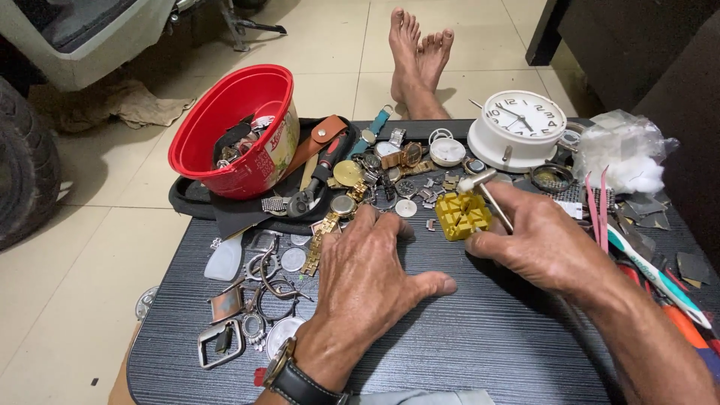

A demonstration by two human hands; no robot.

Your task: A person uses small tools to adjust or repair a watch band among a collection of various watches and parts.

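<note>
- A dark, ribbed tabletop point(480, 337) was seen filling the lower frame, crowded with watch parts along its 10 to 2 o'clock edge.
- The left hand point(371, 274) was laid flat on the surface at centre, fingers spread wide, nothing gripped; a wristwatch point(289, 371) was worn at the wrist.
- The right hand point(544, 244) was closed around a small metal hammer point(484, 191), its head held just above a yellow holder block point(463, 216).
- The block was set on the tabletop at 12 o'clock from the left hand, just beside the right thumb.
- A red plastic bowl point(236, 127) full of oddments was parked at 10 o'clock, on a black pouch point(225, 210).
- A white alarm clock point(521, 124) was stood at 1 o'clock, with crumpled clear plastic point(626, 150) beside it.
- Loose watch cases and buckles point(255, 300) were scattered at 9 o'clock; pink tweezers point(600, 206) and a toothbrush point(660, 277) lay at 3 o'clock.
- Beyond the table, pale floor tiles point(97, 247) were shown, with bare feet point(416, 56) stretched out at 12 o'clock and a tyre point(26, 161) at the far left.
</note>
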